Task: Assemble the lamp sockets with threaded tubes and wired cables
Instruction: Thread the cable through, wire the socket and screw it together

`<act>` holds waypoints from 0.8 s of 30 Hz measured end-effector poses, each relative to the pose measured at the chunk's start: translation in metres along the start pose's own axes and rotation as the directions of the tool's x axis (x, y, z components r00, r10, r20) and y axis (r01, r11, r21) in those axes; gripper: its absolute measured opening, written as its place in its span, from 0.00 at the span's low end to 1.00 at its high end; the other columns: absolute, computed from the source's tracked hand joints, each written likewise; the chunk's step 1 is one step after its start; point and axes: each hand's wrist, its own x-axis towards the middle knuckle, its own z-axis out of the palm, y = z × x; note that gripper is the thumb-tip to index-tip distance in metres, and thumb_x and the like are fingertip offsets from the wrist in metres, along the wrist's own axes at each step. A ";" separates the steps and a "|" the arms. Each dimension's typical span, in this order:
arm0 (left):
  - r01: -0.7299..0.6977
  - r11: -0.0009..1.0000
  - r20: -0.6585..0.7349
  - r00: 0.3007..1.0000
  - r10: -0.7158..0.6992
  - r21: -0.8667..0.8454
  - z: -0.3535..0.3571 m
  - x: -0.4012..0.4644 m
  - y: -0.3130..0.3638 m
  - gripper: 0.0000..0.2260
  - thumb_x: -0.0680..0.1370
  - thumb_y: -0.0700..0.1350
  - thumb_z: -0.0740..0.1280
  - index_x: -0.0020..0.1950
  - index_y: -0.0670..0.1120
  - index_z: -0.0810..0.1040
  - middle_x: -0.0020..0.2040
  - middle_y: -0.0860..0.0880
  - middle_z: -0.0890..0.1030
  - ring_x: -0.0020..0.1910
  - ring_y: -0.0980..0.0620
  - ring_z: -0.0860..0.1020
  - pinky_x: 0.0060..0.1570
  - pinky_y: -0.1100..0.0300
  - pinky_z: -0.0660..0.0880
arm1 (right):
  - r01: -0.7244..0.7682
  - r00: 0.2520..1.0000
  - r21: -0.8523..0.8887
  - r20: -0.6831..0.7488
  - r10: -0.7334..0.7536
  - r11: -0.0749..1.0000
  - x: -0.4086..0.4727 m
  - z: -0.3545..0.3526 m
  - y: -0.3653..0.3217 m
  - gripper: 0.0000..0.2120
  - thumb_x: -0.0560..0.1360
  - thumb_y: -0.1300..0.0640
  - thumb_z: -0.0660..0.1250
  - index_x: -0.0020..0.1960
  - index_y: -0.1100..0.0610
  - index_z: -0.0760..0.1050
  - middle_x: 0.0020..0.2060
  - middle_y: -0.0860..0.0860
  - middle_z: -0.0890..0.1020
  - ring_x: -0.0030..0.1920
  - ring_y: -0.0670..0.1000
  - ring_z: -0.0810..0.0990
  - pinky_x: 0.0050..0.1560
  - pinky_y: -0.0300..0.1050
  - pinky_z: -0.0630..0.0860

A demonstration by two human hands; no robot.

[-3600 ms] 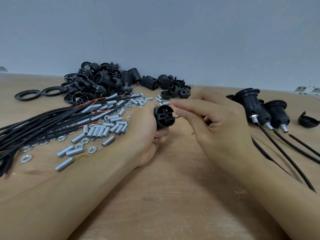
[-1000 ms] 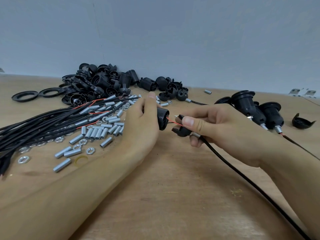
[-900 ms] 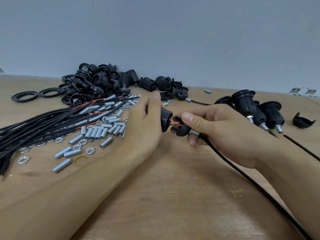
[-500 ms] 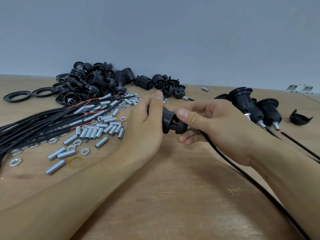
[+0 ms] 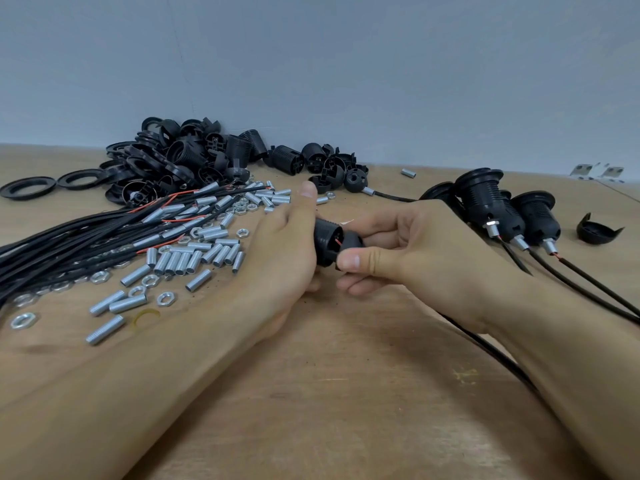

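We see our left hand (image 5: pixel 287 251) curled round a black socket body (image 5: pixel 325 244), and our right hand (image 5: pixel 408 252) pinching a black cap (image 5: pixel 351 241) against its end, a red wire (image 5: pixel 338 242) showing in the gap between them. A black cable (image 5: pixel 485 348) runs back under our right wrist. Left of the left hand lie threaded tubes (image 5: pixel 194 258), nuts (image 5: pixel 165 298) and a bundle of cables (image 5: pixel 69 244) on the table (image 5: pixel 329 393). Just beyond the right hand stand finished sockets (image 5: pixel 485 206).
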 end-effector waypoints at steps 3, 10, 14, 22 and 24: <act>0.035 0.999 -0.001 0.999 -0.035 -0.030 0.000 -0.001 -0.001 0.18 0.82 0.59 0.58 0.42 0.47 0.73 0.39 0.44 0.72 0.28 0.52 0.68 0.20 0.65 0.63 | 0.020 1.000 0.008 -0.024 -0.020 1.000 0.001 0.003 0.002 0.08 0.74 0.65 0.71 0.50 0.55 0.82 0.42 0.54 0.87 0.40 0.53 0.86 0.42 0.41 0.83; 0.002 0.999 0.035 0.999 0.000 -0.046 0.000 -0.003 0.001 0.09 0.75 0.51 0.60 0.46 0.49 0.77 0.42 0.42 0.70 0.27 0.51 0.64 0.19 0.64 0.60 | 0.028 1.000 0.051 -0.013 -0.027 0.998 0.004 0.005 0.005 0.11 0.74 0.66 0.70 0.54 0.54 0.81 0.44 0.58 0.86 0.39 0.51 0.85 0.45 0.42 0.83; 0.105 0.985 0.185 0.980 -0.079 -0.135 -0.006 -0.002 0.009 0.19 0.81 0.50 0.55 0.59 0.39 0.77 0.42 0.41 0.71 0.24 0.51 0.67 0.21 0.66 0.60 | 0.123 0.983 -0.128 -0.118 -0.139 0.984 0.004 0.000 0.003 0.14 0.72 0.65 0.73 0.56 0.53 0.81 0.45 0.51 0.86 0.40 0.47 0.85 0.46 0.41 0.82; -0.179 0.964 0.114 0.981 0.158 0.198 -0.014 0.000 0.006 0.22 0.72 0.66 0.55 0.40 0.48 0.74 0.30 0.53 0.70 0.26 0.57 0.66 0.25 0.68 0.63 | 0.253 0.928 -0.305 -0.192 -0.320 0.918 0.002 0.007 0.006 0.19 0.65 0.59 0.80 0.52 0.46 0.79 0.47 0.43 0.85 0.48 0.40 0.83 0.54 0.37 0.78; -0.258 0.952 0.119 0.963 0.240 0.164 -0.018 0.002 0.005 0.18 0.72 0.58 0.54 0.44 0.50 0.80 0.31 0.53 0.71 0.31 0.53 0.65 0.23 0.70 0.64 | 0.308 0.908 -0.322 -0.180 -0.378 0.895 0.000 0.009 0.006 0.19 0.64 0.59 0.80 0.53 0.48 0.82 0.46 0.42 0.85 0.46 0.41 0.84 0.50 0.35 0.79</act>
